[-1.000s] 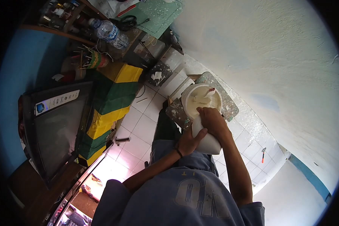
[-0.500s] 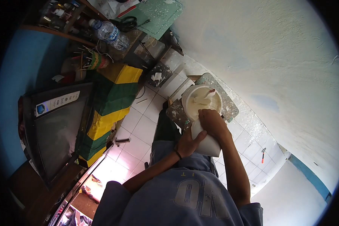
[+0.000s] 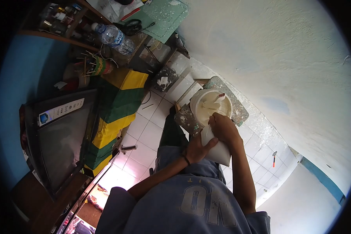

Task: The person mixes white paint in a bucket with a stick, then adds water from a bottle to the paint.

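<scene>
Both my hands hold a white, soft-looking bag point(image 3: 219, 153) tilted in front of my waist. My left hand point(image 3: 199, 146), with a dark band at its wrist, is wrapped round the bag's left side. My right hand point(image 3: 224, 128) grips its upper end, fingers closed, close to the rim of a white bucket point(image 3: 194, 104). Inside the bucket is a pale cream material point(image 3: 203, 111), with a light tool point(image 3: 220, 99) with a reddish tip sticking out. The bag's mouth is hidden by my right hand. The bucket stands on a paint-speckled stool point(image 3: 238, 107).
A wall point(image 3: 277, 50) rises at the right. At the left stand a dark monitor point(image 3: 64, 144) and a green-and-yellow cloth point(image 3: 119, 105). A water bottle point(image 3: 115, 38) and scissors point(image 3: 132, 27) lie at the upper left. Two hammers are on the tiled floor point(image 3: 140, 128), one point(image 3: 274, 159) with an orange handle.
My right hand has shifted slightly right along with the bag's upper end. Both hands keep hold of the bag, and the view has moved slightly.
</scene>
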A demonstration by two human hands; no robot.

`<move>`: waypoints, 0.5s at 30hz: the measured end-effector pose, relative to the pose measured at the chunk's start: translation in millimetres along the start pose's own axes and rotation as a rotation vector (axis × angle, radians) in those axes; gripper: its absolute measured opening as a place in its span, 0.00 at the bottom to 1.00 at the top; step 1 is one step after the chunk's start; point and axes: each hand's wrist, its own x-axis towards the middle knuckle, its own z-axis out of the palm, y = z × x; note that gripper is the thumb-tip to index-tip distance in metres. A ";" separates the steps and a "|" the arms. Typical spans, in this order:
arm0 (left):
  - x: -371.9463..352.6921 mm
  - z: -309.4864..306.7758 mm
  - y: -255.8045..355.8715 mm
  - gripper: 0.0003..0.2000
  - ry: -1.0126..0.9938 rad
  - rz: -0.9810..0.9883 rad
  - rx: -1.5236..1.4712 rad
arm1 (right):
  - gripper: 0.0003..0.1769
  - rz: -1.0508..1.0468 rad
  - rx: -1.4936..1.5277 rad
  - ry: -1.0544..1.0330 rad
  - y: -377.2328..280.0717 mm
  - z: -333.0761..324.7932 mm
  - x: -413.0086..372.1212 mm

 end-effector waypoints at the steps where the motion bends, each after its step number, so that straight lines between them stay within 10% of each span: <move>1: -1.1 -1.9 2.9 0.29 -0.007 -0.009 0.012 | 0.18 0.001 0.009 0.005 -1.5 0.2 -0.9; 15: -4.8 -6.5 -3.8 0.31 -0.132 -0.074 -0.031 | 0.17 0.047 -0.040 0.070 -7.0 2.3 -8.5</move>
